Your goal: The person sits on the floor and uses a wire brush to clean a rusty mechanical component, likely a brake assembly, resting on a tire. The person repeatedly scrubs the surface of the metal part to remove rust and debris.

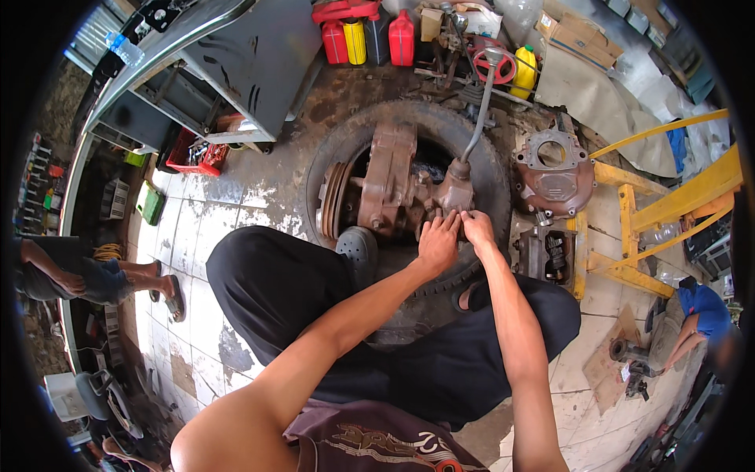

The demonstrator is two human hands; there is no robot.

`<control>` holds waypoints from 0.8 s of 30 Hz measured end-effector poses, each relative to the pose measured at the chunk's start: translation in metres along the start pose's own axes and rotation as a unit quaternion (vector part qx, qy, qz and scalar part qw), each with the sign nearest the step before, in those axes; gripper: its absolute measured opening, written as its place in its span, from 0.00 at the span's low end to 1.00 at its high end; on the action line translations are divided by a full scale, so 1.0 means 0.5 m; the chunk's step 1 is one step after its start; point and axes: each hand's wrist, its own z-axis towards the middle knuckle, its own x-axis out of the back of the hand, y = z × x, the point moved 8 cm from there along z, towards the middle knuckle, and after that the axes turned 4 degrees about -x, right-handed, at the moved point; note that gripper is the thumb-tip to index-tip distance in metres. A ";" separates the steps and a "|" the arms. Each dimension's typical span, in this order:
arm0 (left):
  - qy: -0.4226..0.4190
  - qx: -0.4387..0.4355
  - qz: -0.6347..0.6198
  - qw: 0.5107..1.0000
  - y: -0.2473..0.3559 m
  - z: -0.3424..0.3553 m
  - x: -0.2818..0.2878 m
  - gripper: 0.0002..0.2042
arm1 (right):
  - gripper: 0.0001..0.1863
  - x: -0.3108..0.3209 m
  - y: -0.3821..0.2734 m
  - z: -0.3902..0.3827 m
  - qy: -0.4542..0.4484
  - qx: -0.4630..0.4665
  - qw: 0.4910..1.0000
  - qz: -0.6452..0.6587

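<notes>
A rusty brown gearbox (387, 185) rests across a large black tyre (491, 149) on the floor in front of me. A long grey shift lever (484, 110) rises from its right end, and a grooved pulley or drum (336, 200) is at its left end. My left hand (439, 241) lies at the gearbox's near right edge with its fingers stretched onto the casing. Right beside it, my right hand (478, 230) touches the same corner below the lever, its fingers curled together. Anything between those fingers is hidden.
A bell housing (554, 177) and an opened gear case (546, 256) lie right of the tyre, by a yellow metal frame (629, 204). Jerrycans (401, 39) stand at the back. A red crate (197, 153) sits left, under a grey metal bench (236, 63). Other people are at both sides.
</notes>
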 end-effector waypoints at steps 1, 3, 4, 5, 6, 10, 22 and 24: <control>0.003 -0.003 0.003 1.000 -0.002 0.000 0.003 0.33 | 0.18 -0.001 0.008 0.002 -0.013 -0.021 0.998 0.063; 0.051 -0.009 -0.022 0.998 -0.011 -0.003 0.014 0.32 | 0.16 -0.008 0.010 0.006 -0.033 -0.048 0.986 0.156; 0.075 -0.011 -0.034 0.997 -0.016 -0.005 0.020 0.32 | 0.16 -0.016 0.007 0.009 -0.047 -0.051 0.981 0.184; 0.085 -0.020 -0.030 0.996 -0.015 -0.003 0.021 0.31 | 0.16 -0.019 0.014 0.018 -0.057 -0.055 0.974 0.211; 0.094 -0.029 -0.026 0.995 -0.014 0.000 0.023 0.30 | 0.16 -0.021 0.021 0.025 -0.067 -0.058 0.967 0.239; 0.079 -0.049 0.036 0.995 -0.037 0.008 0.020 0.26 | 0.17 -0.039 0.014 0.026 -0.084 -0.061 0.969 0.223; 0.108 0.027 0.004 0.994 -0.063 0.014 0.056 0.19 | 0.24 -0.073 -0.049 -0.009 -0.204 -0.051 0.930 0.301; 0.106 0.028 0.004 0.994 -0.072 0.015 0.053 0.19 | 0.26 -0.078 -0.061 -0.013 -0.245 -0.037 0.914 0.320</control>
